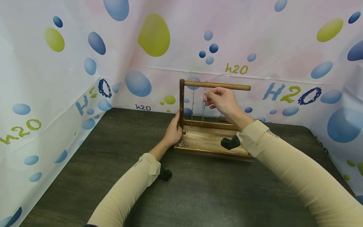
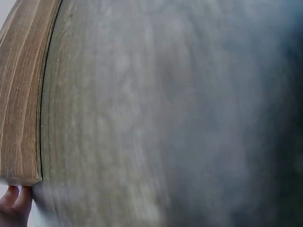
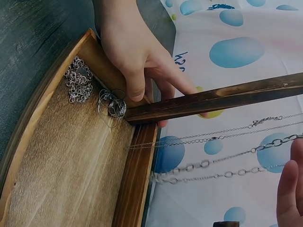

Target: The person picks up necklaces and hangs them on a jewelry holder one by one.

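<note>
A wooden jewelry stand (image 1: 214,154) with a shallow tray, one upright post (image 1: 181,102) and a top bar (image 1: 232,86) stands on the table. My left hand (image 1: 172,131) grips its left end, thumb on the tray wall and fingers behind the post in the right wrist view. My right hand (image 1: 224,100) pinches a silver chain necklace (image 1: 203,115) that hangs from the bar. To its left a finer chain necklace (image 1: 193,105) hangs from the bar. In the tray's left end lie a heap of silver chain (image 3: 79,81) and thin metal rings (image 3: 112,107).
The dark wood-grain table (image 1: 113,142) meets a patterned white backdrop (image 1: 184,41) behind the stand. Black wrist-worn devices (image 1: 230,143) show at both cuffs. The bar's right end is unsupported. Mostly the stand's wooden side (image 2: 23,90) and blurred tabletop fill the left wrist view.
</note>
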Demonstrator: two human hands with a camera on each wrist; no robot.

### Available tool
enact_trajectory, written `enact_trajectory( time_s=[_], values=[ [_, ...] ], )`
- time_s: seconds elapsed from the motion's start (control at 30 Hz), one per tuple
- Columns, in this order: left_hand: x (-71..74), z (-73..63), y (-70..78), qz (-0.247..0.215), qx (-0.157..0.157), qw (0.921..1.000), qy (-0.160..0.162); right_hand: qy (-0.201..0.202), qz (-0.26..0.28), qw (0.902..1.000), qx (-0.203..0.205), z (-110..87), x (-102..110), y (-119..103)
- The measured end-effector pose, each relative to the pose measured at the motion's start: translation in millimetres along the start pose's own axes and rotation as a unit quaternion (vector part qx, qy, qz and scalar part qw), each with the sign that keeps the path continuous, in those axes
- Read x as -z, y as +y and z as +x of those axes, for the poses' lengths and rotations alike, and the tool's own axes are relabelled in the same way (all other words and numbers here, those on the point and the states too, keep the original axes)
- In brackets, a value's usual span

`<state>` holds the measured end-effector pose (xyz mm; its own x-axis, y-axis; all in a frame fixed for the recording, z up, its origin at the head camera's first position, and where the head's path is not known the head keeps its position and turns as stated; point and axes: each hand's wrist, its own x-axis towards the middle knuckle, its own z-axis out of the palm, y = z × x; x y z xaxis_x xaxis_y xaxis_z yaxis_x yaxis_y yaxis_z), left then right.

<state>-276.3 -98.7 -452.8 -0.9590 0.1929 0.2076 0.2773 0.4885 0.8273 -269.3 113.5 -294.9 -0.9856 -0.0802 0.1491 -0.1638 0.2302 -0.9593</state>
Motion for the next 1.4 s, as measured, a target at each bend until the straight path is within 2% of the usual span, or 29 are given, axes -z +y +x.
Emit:
enact_trajectory(
  time_s=[0.53, 1.17, 1.4],
  values=[
    [0.4, 0.4, -0.2, 0.009, 0.007, 0.9999, -0.003, -0.014, -0.022, 0.9996, -0.009, -0.3, 4, 8],
    [1.4, 2.1, -1.2, 0.006, 0.005, 1.0000, -0.005, -0.017, 0.019, 0.9997, -0.007, -1.7, 6, 13],
    [1.3, 1.7, -0.6, 0.007, 0.000, 1.0000, -0.004, -0.032, 0.025, 0.9992, -0.001, -5.8, 3, 17]
  ],
)
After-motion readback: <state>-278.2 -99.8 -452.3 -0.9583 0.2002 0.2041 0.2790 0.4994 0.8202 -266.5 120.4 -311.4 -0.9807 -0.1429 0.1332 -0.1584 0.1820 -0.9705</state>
